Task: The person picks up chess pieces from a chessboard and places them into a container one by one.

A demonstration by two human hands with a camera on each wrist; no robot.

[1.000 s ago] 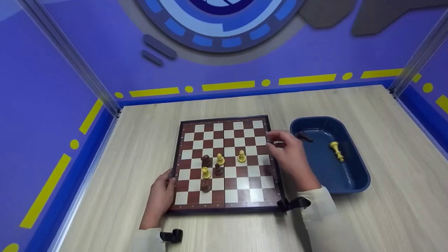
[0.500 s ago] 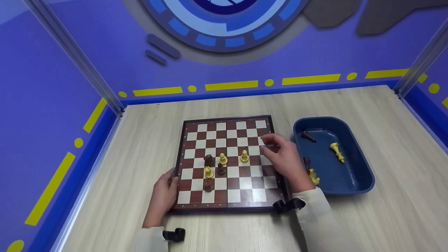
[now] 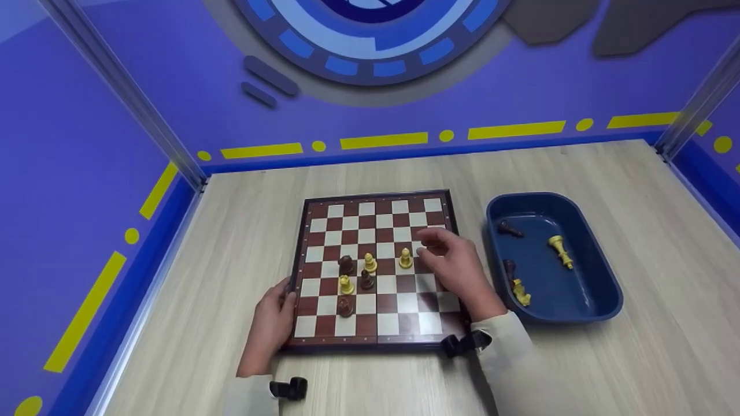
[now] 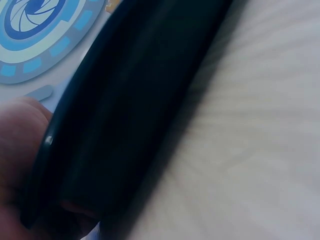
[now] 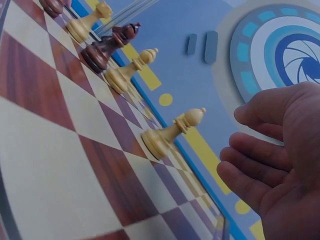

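Note:
A brown-and-white chessboard [image 3: 407,320] lies flat on the table with several yellow and dark pieces standing on it. My left hand [image 3: 273,318] holds the board's left edge, thumb at the top rim; part of its fingers is hidden. Over the right half of the board, my right hand [image 3: 457,266] hovers with relaxed, slightly bent fingers and nothing between them. Just left of its fingertips stands a yellow bishop [image 3: 406,259], apart from them in the right wrist view. Further left are another yellow bishop [image 3: 370,263], a dark bishop [image 3: 367,280] and a yellow rook [image 3: 346,284].
A blue tray [image 3: 607,271] stands right of the board, holding a yellow king [image 3: 559,252], a yellow knight [image 3: 521,293] and dark pieces lying down. Blue panels [image 3: 370,115] enclose the table at the back and sides.
My right hand has moved left from the board's right edge toward the yellow bishop, uncovering pieces in the tray. The left hand stays at the board's edge. The view has shifted slightly.

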